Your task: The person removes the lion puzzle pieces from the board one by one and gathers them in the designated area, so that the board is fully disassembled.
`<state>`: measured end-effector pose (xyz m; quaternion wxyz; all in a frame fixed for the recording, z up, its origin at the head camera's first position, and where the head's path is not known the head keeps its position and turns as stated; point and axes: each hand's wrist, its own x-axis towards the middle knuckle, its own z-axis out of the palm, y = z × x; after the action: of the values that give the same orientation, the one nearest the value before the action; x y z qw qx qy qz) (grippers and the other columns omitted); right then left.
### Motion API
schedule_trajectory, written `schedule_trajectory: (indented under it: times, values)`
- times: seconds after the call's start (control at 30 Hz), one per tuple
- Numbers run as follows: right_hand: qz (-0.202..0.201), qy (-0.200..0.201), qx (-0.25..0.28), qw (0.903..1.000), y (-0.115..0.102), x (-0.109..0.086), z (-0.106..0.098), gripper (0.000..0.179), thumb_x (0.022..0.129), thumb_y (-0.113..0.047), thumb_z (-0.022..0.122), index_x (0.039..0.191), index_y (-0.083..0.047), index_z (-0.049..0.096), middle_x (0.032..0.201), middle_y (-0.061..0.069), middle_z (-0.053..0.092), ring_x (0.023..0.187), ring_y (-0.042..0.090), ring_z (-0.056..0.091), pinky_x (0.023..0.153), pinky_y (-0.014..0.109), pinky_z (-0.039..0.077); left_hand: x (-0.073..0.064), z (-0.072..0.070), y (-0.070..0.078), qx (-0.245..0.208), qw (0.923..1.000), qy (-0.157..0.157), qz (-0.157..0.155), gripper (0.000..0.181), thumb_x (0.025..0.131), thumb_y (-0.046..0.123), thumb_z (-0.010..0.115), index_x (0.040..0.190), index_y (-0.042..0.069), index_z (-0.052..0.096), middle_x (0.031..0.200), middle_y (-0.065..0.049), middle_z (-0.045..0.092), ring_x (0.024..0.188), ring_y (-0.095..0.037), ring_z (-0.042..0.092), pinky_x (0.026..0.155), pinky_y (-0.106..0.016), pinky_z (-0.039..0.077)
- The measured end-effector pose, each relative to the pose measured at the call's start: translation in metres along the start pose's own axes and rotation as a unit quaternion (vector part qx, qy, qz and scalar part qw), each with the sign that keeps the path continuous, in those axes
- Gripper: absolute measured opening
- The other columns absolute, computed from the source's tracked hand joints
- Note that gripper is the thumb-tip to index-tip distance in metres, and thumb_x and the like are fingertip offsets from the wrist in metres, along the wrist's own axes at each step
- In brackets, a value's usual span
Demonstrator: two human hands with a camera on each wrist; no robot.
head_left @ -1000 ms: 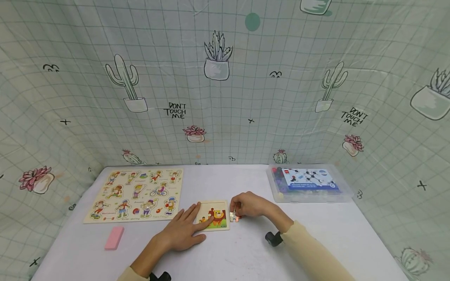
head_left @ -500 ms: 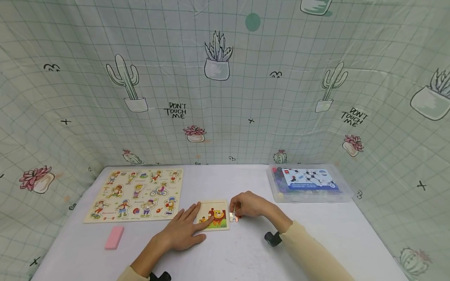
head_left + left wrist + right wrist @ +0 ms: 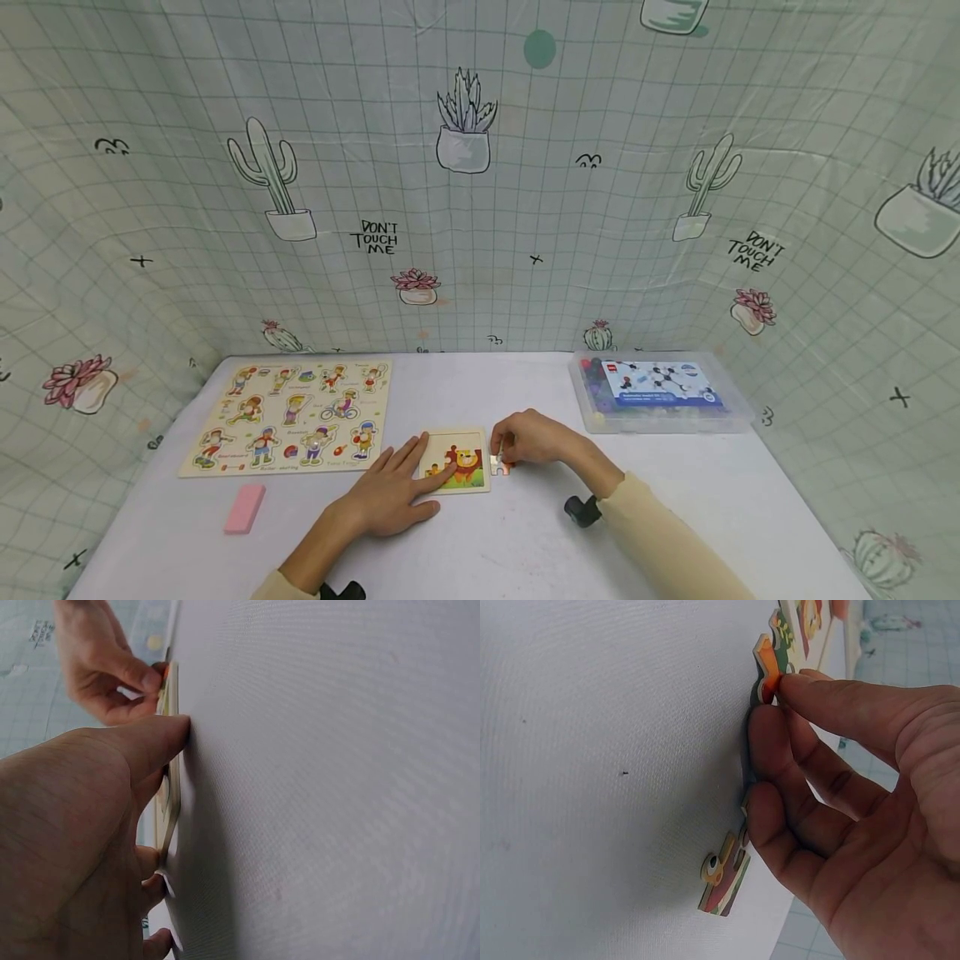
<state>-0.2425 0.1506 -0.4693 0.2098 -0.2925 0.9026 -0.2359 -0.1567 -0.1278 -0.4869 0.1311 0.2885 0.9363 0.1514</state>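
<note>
My left hand (image 3: 390,492) lies spread with straight fingers on a small wooden jigsaw board (image 3: 465,437); the index fingertip touches its cartoon animal picture. In the left wrist view, the thumb (image 3: 161,742) reaches past the board's edge. Just right of the board, my right hand (image 3: 531,437) has curled fingers over loose jigsaw pieces (image 3: 498,469). The right wrist view shows its thumb and finger pinching an orange and green jigsaw piece (image 3: 768,664), partly hidden by the fingertips. Below those fingers lies another piece (image 3: 726,881) with a printed eye.
A larger wooden puzzle board (image 3: 285,417) with sports figures is at the back left, with a pink block (image 3: 244,508) in front of it. A clear plastic case (image 3: 660,387) with a molecule label sits at the back right. A patterned cloth (image 3: 480,250) hangs behind the table.
</note>
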Motion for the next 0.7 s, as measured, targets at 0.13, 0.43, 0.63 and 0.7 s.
schedule_trajectory:
  times: [0.13, 0.43, 0.63, 0.7]
  values:
    - [-0.002, -0.002, -0.006, 1.0000, 0.0003, 0.0004, -0.0005, 0.014, 0.089, -0.003, 0.071, 0.091, -0.017, 0.072, 0.073, -0.006, 0.061, 0.065, 0.009, 0.052, 0.060, 0.024, 0.043, -0.0001, -0.0001, 0.0001, 0.001, 1.0000, 0.001, 0.000, 0.053, 0.103, 0.048, 0.050, 0.153, 0.032, 0.044, 0.166, -0.022, 0.013, 0.153, -0.038, 0.015, 0.119, -0.060, 0.018]
    - [-0.002, -0.005, -0.005, 1.0000, 0.0014, -0.0011, -0.0006, 0.014, 0.089, -0.003, 0.071, 0.090, -0.017, 0.072, 0.073, -0.007, 0.061, 0.065, 0.008, 0.052, 0.061, 0.024, 0.042, 0.0002, 0.0004, 0.0012, 0.003, 1.0000, 0.004, 0.001, 0.053, 0.103, 0.047, 0.050, 0.153, 0.031, 0.045, 0.166, -0.022, 0.014, 0.153, -0.039, 0.016, 0.119, -0.061, 0.018]
    - [-0.007, -0.001, -0.017, 0.9998, 0.0016, 0.0003, -0.0014, 0.013, 0.092, -0.005, 0.069, 0.091, -0.018, 0.072, 0.075, -0.008, 0.061, 0.068, 0.008, 0.053, 0.064, 0.024, 0.044, -0.0005, -0.0011, 0.0019, -0.002, 1.0000, 0.001, -0.002, 0.053, 0.102, 0.047, 0.051, 0.153, 0.032, 0.045, 0.166, -0.022, 0.013, 0.153, -0.038, 0.015, 0.119, -0.060, 0.018]
    - [-0.010, 0.001, -0.019, 0.9998, 0.0008, 0.0013, -0.0015, 0.013, 0.093, -0.006, 0.068, 0.092, -0.018, 0.072, 0.076, -0.009, 0.061, 0.070, 0.008, 0.053, 0.065, 0.024, 0.044, -0.0005, -0.0011, 0.0015, -0.005, 1.0000, 0.003, -0.002, 0.053, 0.102, 0.047, 0.052, 0.153, 0.033, 0.045, 0.166, -0.022, 0.013, 0.153, -0.038, 0.016, 0.119, -0.061, 0.018]
